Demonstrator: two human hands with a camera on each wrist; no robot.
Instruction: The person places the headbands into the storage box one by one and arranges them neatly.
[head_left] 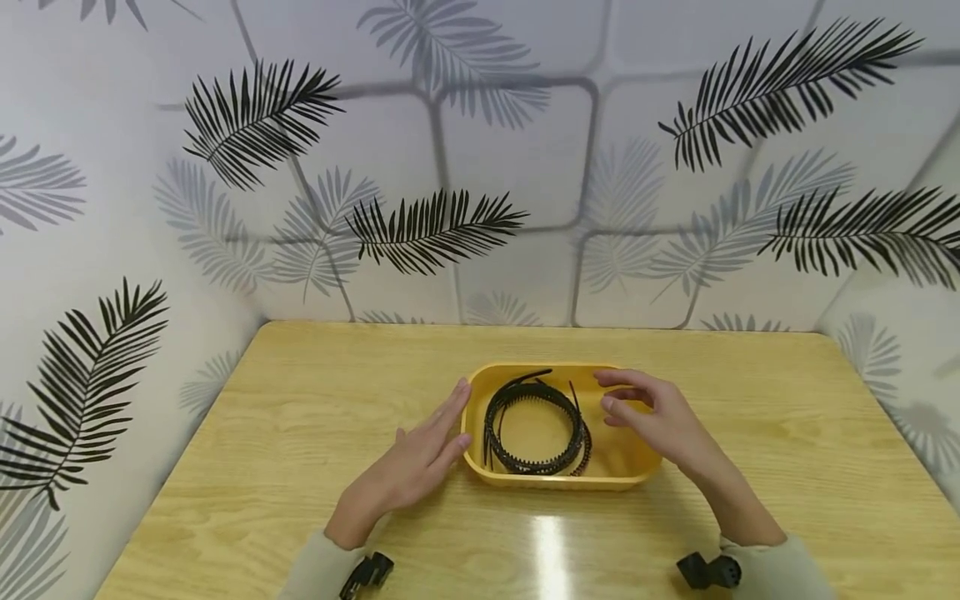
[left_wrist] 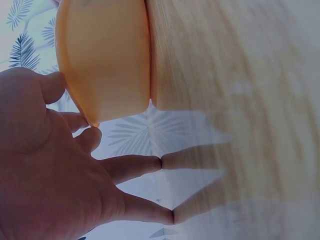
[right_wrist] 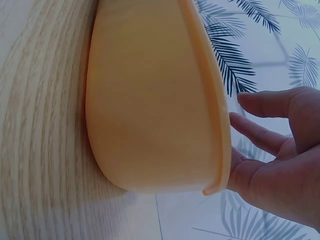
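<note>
A yellow plastic tray [head_left: 562, 483] with rounded corners stands on the table. Inside, toward its left half, lie several thin black toothed headbands [head_left: 534, 468], overlapping in a ring with some ends sticking out. My left hand [head_left: 412, 467] touches the tray's left end, thumb and fingers extended. In the left wrist view that hand [left_wrist: 65, 165] has its thumb side at the rim and two fingertips resting on the tabletop. Over the tray's right end hovers my right hand [head_left: 663, 417], fingers loosely bent and holding nothing. The right wrist view shows its fingers [right_wrist: 260, 102] beyond the rim, partly hidden.
The wooden table [head_left: 337, 400] extends to both sides of the tray. Behind it rises a pale wall covering [head_left: 510, 275] with dark leaf prints. Black wrist devices [head_left: 708, 571] are by both sleeves.
</note>
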